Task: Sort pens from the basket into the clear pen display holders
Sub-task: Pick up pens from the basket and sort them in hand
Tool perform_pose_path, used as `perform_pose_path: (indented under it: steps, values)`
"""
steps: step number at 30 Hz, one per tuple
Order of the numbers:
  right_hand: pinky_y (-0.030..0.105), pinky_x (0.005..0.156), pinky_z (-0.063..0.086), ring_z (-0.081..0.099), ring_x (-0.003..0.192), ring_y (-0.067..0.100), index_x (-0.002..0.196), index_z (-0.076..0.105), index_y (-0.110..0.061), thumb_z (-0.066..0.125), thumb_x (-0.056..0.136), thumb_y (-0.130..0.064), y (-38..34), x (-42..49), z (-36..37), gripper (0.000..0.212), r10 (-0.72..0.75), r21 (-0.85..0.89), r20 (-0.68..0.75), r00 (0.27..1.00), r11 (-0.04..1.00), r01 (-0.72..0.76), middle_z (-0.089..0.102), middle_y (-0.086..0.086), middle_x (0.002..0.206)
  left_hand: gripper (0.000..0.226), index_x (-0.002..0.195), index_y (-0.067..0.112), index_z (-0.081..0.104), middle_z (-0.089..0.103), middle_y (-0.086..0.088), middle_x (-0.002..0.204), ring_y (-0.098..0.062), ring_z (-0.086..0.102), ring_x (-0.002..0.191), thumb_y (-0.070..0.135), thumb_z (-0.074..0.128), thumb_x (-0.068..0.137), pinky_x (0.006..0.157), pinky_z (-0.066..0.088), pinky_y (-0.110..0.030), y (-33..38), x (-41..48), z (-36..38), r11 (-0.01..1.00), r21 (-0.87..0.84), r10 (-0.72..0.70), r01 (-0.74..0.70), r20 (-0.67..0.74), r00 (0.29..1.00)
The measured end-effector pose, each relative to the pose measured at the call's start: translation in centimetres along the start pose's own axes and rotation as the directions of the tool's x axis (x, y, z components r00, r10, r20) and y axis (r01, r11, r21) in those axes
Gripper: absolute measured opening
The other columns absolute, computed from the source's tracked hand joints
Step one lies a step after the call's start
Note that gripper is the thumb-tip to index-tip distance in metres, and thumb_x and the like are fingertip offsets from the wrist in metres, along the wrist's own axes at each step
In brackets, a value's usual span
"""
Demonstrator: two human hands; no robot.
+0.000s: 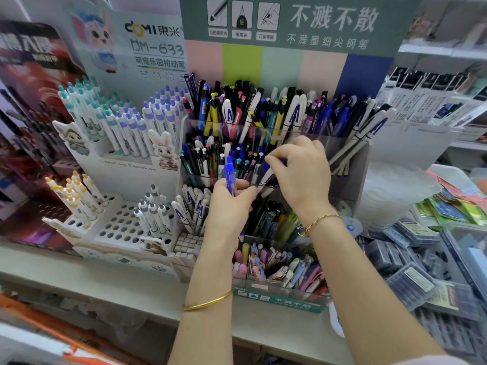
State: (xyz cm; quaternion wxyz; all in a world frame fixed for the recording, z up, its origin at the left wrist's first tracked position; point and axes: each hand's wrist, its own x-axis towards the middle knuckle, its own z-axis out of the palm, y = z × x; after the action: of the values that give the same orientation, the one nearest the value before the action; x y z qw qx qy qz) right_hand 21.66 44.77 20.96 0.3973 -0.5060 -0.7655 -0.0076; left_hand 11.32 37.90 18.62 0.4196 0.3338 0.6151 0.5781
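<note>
Nearest me, my left forearm (205,312) crosses the shelf's (105,280) front edge toward the clear holder (362,164). At its middle tier's front wall my left hand (229,204) grips a blue pen (228,171) upright, and my right hand (300,172) pinches a white pen (267,177). I'd part the neighbouring pens and lower each one in straight.

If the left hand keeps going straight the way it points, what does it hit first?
Likely the pens crowded in the middle clear holder: the left hand holds a blue pen upright just before them. Depth is unclear, so the holder's clear front wall could come first.
</note>
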Motion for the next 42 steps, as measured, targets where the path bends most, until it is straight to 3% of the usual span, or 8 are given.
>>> perform_pose_path:
  steps: [4,9,15,21,25,29,36,42]
  values:
    - [0.027,0.074,0.028,0.048,0.102,0.027,0.098,0.075,-0.018,0.052,0.097,-0.032,0.4,0.6,-0.4,0.027,0.084,-0.070,0.071,0.994,0.994,-0.079,0.059,0.002,0.098,0.014,0.097,0.016,0.056,0.061,-0.002,0.089,-0.008,0.053,0.067,0.005,0.048,0.096,0.064,0.041,-0.021,0.3,0.0,0.2,0.999,0.045,-0.001,-0.002,0.055,0.998]
    - [0.016,0.078,0.043,0.057,0.089,0.005,0.100,0.074,-0.015,0.057,0.093,-0.016,-0.6,0.8,-2.3,0.018,0.130,0.384,0.011,0.991,0.915,-0.125,0.066,-0.003,0.094,0.021,0.092,0.022,0.056,0.062,0.003,0.091,-0.004,0.052,0.071,0.010,0.041,0.101,0.065,0.040,-0.017,0.4,-0.4,0.5,0.984,0.136,0.096,-0.111,0.114,0.989]
    - [0.022,0.068,0.054,0.063,0.070,0.007,0.096,0.072,-0.013,0.071,0.084,-0.017,-1.6,0.2,-3.8,0.013,-0.060,0.526,0.380,0.923,0.835,-0.163,0.069,-0.002,0.081,0.020,0.093,0.023,0.057,0.059,0.006,0.089,-0.006,0.050,0.076,0.013,0.042,0.101,0.074,0.041,-0.027,0.7,-0.8,1.0,0.975,0.156,0.132,-0.160,0.174,0.976]
    - [0.039,0.071,0.055,0.065,0.080,0.023,0.097,0.061,-0.016,0.059,0.091,-0.015,-0.7,1.0,-3.7,0.006,0.248,0.689,-0.108,0.963,0.716,-0.107,0.066,0.007,0.089,0.016,0.100,0.021,0.059,0.062,0.002,0.094,-0.009,0.055,0.080,0.011,0.048,0.097,0.070,0.043,-0.021,0.3,-0.6,0.7,0.981,0.149,0.122,-0.124,0.022,0.992]
    - [0.038,0.074,0.054,0.063,0.079,0.021,0.100,0.060,-0.013,0.056,0.092,-0.012,-0.7,1.3,-3.5,0.009,0.189,0.559,-0.269,0.944,0.829,-0.006,0.062,0.000,0.090,0.019,0.113,0.019,0.054,0.064,-0.003,0.099,-0.008,0.056,0.079,0.011,0.052,0.096,0.068,0.043,-0.020,0.0,-0.6,0.7,0.992,0.101,0.076,-0.072,-0.043,0.996]
    - [0.028,0.082,0.051,0.059,0.086,0.013,0.107,0.063,-0.005,0.057,0.091,-0.005,-0.7,1.4,-2.1,0.017,0.097,0.439,-0.194,0.976,0.898,-0.002,0.061,-0.003,0.093,0.017,0.111,0.021,0.053,0.065,-0.002,0.098,-0.006,0.057,0.077,0.012,0.053,0.096,0.067,0.044,-0.018,0.0,-0.7,0.9,0.992,0.103,0.076,-0.074,-0.017,0.997]
    - [0.042,0.064,0.054,0.062,0.075,0.025,0.098,0.059,-0.008,0.062,0.090,-0.011,-0.5,1.0,-0.2,0.009,-0.033,0.234,-0.139,0.990,0.970,0.065,0.067,0.005,0.083,0.020,0.115,0.018,0.054,0.064,-0.003,0.102,-0.006,0.057,0.078,0.010,0.052,0.097,0.066,0.044,-0.016,-0.1,-0.6,0.5,0.993,0.096,0.073,-0.070,-0.030,0.997]
    - [0.029,0.070,0.043,0.057,0.091,0.022,0.100,0.070,-0.016,0.052,0.091,-0.005,0.2,1.1,-0.2,0.024,-0.013,0.149,-0.099,0.995,0.989,0.028,0.071,-0.001,0.094,0.023,0.119,0.016,0.055,0.064,-0.002,0.101,-0.005,0.059,0.080,0.010,0.053,0.097,0.068,0.046,-0.017,-0.2,-0.5,0.4,0.993,0.099,0.066,-0.062,-0.037,0.997]
